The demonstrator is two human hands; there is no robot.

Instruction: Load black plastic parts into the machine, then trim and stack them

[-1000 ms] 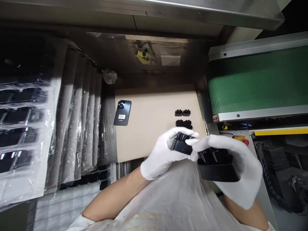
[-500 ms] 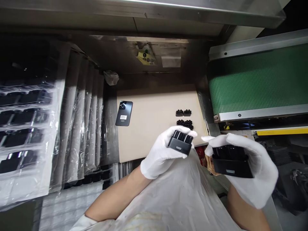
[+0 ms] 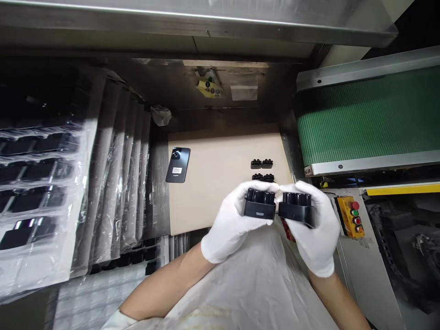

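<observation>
My left hand (image 3: 228, 217), in a white glove, is closed around a black plastic part (image 3: 260, 205) with several glossy rounded posts on top and a small grey mark on its side. Gripped in my gloved right hand (image 3: 318, 229) is a similar black part (image 3: 296, 208), posts upward. The two parts are held side by side with a narrow gap, and the fingertips of both hands meet just behind them. Beyond my hands, two small black pieces (image 3: 261, 163) stand on the beige board (image 3: 213, 183). Closer in, another dark group (image 3: 263, 177) is partly hidden by my fingers.
A dark phone (image 3: 178, 165) lies on the board's left side. Trays of black parts in clear plastic (image 3: 113, 183) stand at left. A green conveyor belt (image 3: 371, 114) is at right, above a yellow button box (image 3: 350, 217). A metal shelf edge (image 3: 206, 27) crosses overhead.
My right hand has moved left and away from my body, bringing its black part beside the one in my left hand. The yellow button box is now uncovered. My left hand has barely moved.
</observation>
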